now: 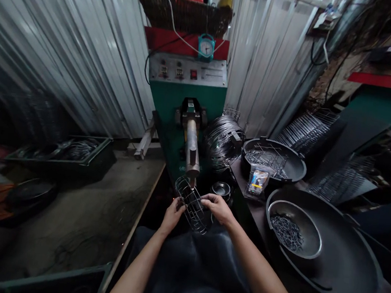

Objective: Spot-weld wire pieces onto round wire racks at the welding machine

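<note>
A small wire basket point(194, 208) of thin metal rods is held between my two hands, tilted, under the arm of a green spot-welding machine point(165, 97). My left hand point(173, 215) pinches its left side. On the opposite side, the fingers of my right hand point(217, 206) close on the rods. The machine's metal electrode arm point(192, 150) points down towards me, its tip at the basket's upper part; whether they touch I cannot tell. Just behind my right hand sits a small round metal dish point(220, 189).
A large pan point(351, 256) on the right holds a metal bowl point(316, 238) of small wire pieces. Behind it, another pan point(298, 163) carries wire parts beside a plastic packet point(257, 181). Wire rings point(222, 137) hang by the machine. Left stands a green crate point(88, 165).
</note>
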